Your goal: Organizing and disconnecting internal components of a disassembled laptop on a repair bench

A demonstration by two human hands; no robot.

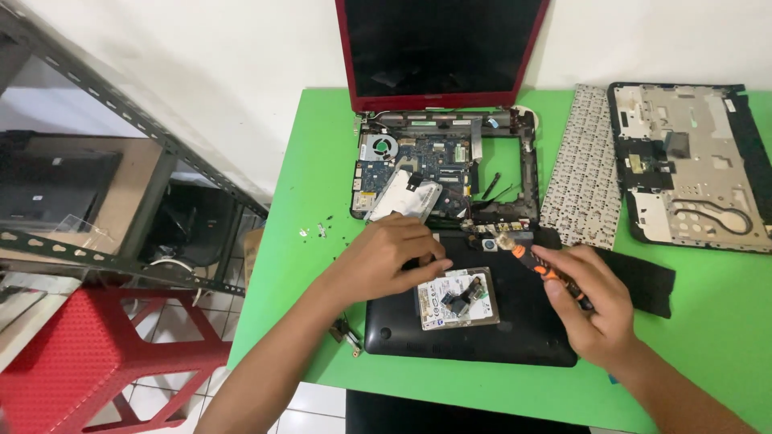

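Note:
A dismantled red laptop (441, 153) lies open on the green table (708, 321), its motherboard exposed. In front of it sits a black bottom cover (523, 321) with a hard drive (457, 299) lying on top. My left hand (386, 257) rests on the black cover's upper left edge, fingers curled, just below a silver drive caddy (404, 197). My right hand (591, 301) grips an orange-and-black screwdriver (531, 261), its tip pointing at the laptop's front edge near a small connector strip (494, 231).
A removed keyboard (583, 169) lies upside down right of the laptop, beside the palm-rest frame (691, 165). Loose screws (318, 231) and a small hinge part (346, 333) lie at the table's left. A red stool (96, 354) and metal shelf (121, 161) stand left.

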